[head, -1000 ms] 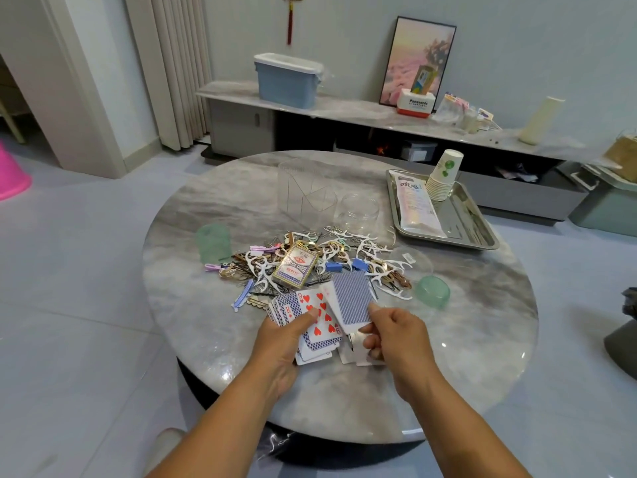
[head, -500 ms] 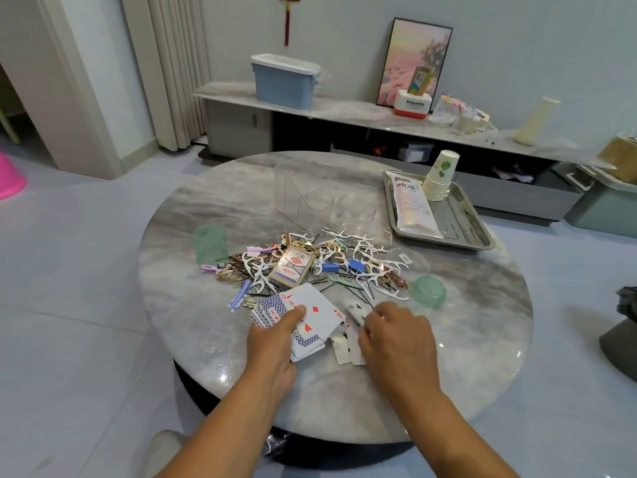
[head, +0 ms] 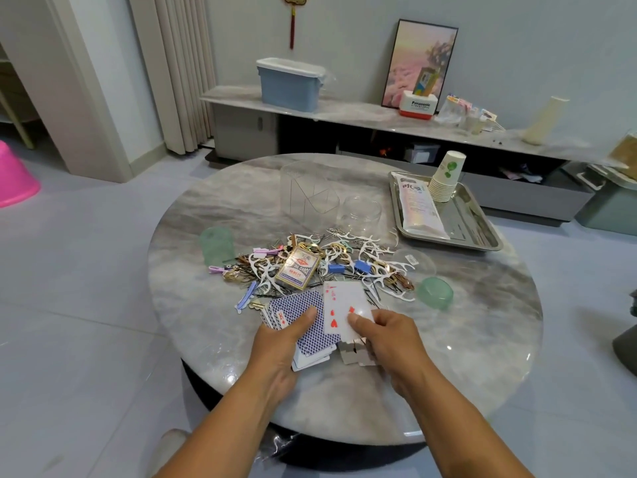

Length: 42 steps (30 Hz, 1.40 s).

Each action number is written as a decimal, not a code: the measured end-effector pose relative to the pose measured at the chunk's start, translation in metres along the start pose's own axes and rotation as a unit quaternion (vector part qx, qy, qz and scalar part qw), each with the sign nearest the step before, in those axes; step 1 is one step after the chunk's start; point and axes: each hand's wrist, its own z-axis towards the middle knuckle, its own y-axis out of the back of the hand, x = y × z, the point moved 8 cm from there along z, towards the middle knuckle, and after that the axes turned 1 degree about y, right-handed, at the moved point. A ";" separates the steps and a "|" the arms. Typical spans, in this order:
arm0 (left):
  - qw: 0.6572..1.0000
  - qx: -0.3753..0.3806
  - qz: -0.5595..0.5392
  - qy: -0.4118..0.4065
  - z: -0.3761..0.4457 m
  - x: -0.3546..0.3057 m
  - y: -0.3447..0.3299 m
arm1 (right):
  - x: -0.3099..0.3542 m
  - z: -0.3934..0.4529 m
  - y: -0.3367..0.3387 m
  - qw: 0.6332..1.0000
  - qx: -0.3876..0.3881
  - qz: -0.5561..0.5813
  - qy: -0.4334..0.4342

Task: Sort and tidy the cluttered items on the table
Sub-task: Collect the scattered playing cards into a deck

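At the near side of the round marble table (head: 465, 339), my left hand (head: 279, 346) grips a fanned stack of playing cards (head: 303, 315), mostly blue backs up. My right hand (head: 386, 334) pinches a face-up red heart card (head: 343, 307) beside that stack. A few more cards (head: 355, 353) lie under my right hand. Behind them sits a pile of clutter: the card box (head: 299, 268), white floss picks (head: 372, 250), blue binder clips (head: 362, 266), hair pins and pastel clips (head: 220, 269).
A clear divided holder (head: 306, 191) and a clear round jar (head: 362, 212) stand behind the pile. One green cup (head: 217, 244) stands at left; a second green cup (head: 435, 293) lies at right. A metal tray (head: 482, 232) holds paper cups (head: 444, 177) and a packet (head: 418, 208).
My right hand has lifted a red heart card off the table and holds it beside the stack. The top of the stack in my left hand now shows a blue back.
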 end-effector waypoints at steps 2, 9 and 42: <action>1.000 -0.014 -0.024 0.002 0.001 0.000 0.003 | -0.002 0.004 0.018 0.999 -0.049 0.017 -0.002; 1.000 -0.009 -0.016 0.002 0.004 0.000 -0.001 | 0.022 -0.013 0.044 0.911 -0.180 -0.351 0.115; 0.999 -0.015 -0.034 -0.016 0.004 0.002 0.002 | 0.031 -0.018 -0.022 0.712 -0.039 -0.657 0.246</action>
